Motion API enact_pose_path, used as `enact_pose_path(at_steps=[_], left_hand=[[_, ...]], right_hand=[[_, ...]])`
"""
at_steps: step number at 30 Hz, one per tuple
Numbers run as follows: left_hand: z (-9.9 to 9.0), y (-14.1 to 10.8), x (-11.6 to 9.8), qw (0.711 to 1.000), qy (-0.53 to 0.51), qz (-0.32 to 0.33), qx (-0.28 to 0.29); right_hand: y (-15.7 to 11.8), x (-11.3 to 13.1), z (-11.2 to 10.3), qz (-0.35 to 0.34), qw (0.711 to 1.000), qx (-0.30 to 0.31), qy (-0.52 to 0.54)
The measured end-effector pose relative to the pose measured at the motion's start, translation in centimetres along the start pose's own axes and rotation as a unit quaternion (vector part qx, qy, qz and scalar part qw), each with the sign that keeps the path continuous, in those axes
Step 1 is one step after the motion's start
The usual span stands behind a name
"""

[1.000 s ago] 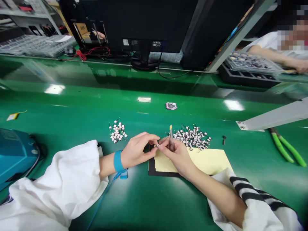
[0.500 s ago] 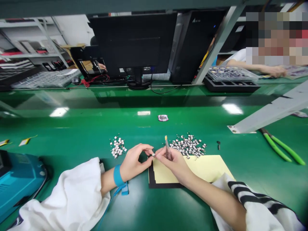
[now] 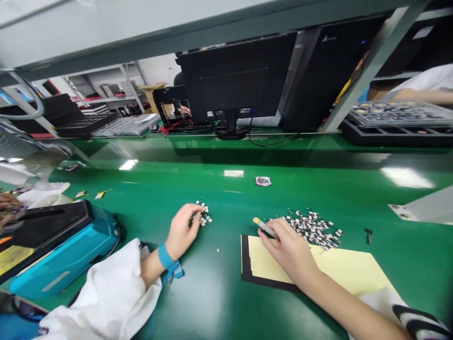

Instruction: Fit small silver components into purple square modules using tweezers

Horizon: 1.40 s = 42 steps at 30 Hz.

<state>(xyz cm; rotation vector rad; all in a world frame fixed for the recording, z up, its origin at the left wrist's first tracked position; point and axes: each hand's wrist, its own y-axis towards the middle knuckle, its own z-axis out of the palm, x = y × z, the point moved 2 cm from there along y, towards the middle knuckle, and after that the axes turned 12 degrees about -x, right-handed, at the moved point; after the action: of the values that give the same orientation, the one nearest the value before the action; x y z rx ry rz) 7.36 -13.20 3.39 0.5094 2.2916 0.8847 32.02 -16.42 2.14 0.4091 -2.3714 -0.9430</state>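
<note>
My left hand, with a blue band at the wrist, is at the smaller pile of tiny white-and-black components with short leads. Its thumb and index finger are curled close together at the pile's near edge; anything between them is too small to make out. My right hand grips metal tweezers, their yellow-marked end sticking out toward the upper left and their tips hidden. It hovers over a pale yellow sheet on a black board, beside the larger pile of similar components.
A small pink-rimmed square part lies farther back. A tiny pale piece rests between my hands. A teal machine stands at left, a small black part at right. A monitor and a metal post stand beyond.
My left hand has moved away from my right hand to the smaller pile. My right hand still holds the tweezers, now tilted lower. The view has shifted left.
</note>
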Motion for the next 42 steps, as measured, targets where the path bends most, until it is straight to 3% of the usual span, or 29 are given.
enact_pose_path(at_steps=[2, 5, 9, 14, 18, 22, 24, 28, 32, 37, 42], left_hand=[[-1.1, 0.3, 2.3, 0.999, 0.034, -0.003, 0.001], [-1.6, 0.7, 4.5, 0.997, 0.057, 0.02, 0.051], [-1.2, 0.8, 5.1, 0.989, 0.059, 0.052, 0.127], [-1.3, 0.9, 5.1, 0.984, 0.074, 0.054, 0.151], [-2.7, 1.5, 5.4, 0.99, 0.096, 0.02, 0.099], [-3.6, 2.5, 4.9, 0.994, 0.024, -0.106, -0.025], [-2.7, 2.8, 3.6, 0.983, -0.069, -0.169, -0.034], [1.6, 3.0, 0.0, 0.939, -0.222, -0.258, 0.05], [5.1, 3.2, -2.4, 0.903, -0.306, -0.281, 0.115], [6.2, 2.5, -3.1, 0.884, -0.346, -0.272, 0.157], [6.3, 1.8, -3.7, 0.876, -0.357, -0.263, 0.189]], right_hand=[[-0.2, 0.1, 0.0, -0.004, 1.0, 0.011, -0.004], [-0.5, 0.5, 0.2, 0.003, 0.998, 0.058, 0.032], [-0.8, 0.8, 0.4, 0.029, 0.99, 0.118, 0.078], [-0.5, 0.9, 0.6, 0.069, 0.977, 0.169, 0.107], [-0.4, 0.8, 0.8, 0.089, 0.969, 0.207, 0.096], [-0.5, 1.2, 0.8, 0.026, 0.967, 0.251, 0.024], [-0.6, 1.5, 0.8, -0.007, 0.965, 0.262, -0.011], [-0.6, 1.8, 0.9, -0.037, 0.96, 0.271, -0.059], [-0.6, 1.8, 1.2, -0.056, 0.957, 0.27, -0.09], [-0.5, 2.0, 1.0, -0.059, 0.963, 0.25, -0.086], [-0.3, 2.0, 0.9, 0.014, 0.965, 0.262, -0.023]])
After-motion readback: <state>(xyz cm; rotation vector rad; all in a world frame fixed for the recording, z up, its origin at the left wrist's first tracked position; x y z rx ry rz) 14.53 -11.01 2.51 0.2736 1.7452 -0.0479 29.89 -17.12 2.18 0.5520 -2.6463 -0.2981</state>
